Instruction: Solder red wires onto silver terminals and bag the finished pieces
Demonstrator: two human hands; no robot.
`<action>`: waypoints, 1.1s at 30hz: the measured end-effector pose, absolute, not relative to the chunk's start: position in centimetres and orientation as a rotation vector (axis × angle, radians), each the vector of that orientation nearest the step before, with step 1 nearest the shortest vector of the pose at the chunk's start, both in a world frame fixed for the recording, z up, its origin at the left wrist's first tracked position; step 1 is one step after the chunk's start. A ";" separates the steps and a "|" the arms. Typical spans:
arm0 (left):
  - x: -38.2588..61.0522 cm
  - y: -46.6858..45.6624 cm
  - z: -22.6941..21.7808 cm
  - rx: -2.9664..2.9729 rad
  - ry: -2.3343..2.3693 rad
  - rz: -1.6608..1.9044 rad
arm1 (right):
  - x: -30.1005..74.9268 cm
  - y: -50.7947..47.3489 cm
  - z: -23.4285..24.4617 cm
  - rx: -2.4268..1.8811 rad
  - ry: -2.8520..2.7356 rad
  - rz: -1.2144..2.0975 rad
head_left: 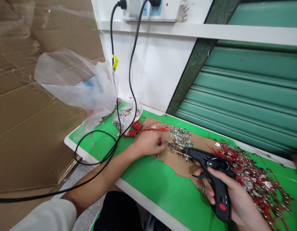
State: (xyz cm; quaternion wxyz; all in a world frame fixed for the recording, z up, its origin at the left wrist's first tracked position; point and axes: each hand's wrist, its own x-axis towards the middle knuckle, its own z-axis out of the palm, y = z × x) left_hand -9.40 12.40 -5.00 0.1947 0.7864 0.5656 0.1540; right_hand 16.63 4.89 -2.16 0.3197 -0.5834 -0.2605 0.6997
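My right hand (231, 189) is wrapped round the handle of a black soldering gun (212, 166) with a red button, fingers at its trigger. The gun's thin metal tip and a curved feed tube point left, low over a piece of cardboard (171, 160). Just left of the tip, my left hand (150, 142) is closed in a pinch above the cardboard. What its fingertips hold is too small to make out. Small shiny metal pieces (180, 136) lie loose on the cardboard behind the tip. Beside them, thin red wires (158, 127) stretch out behind my left hand.
A heap of red wires with metal discs (256, 183) covers the green table's (153, 183) right end. Black cables (131, 80) hang from a socket strip, looping across my left forearm. Plastic bags (76, 83) and tall cardboard (30, 134) stand left. A green shutter (246, 89) rises behind.
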 end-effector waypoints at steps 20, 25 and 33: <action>-8.9 12.0 -4.0 2.205 1.583 0.427 | 17.8 5.1 -2.1 -1.163 -0.607 1.654; -8.8 11.9 -4.2 2.211 1.634 0.390 | 17.8 4.5 -1.2 -1.022 -0.556 1.653; -8.2 11.4 -3.5 2.265 1.707 0.288 | 18.7 4.2 -1.6 -0.900 -0.604 1.632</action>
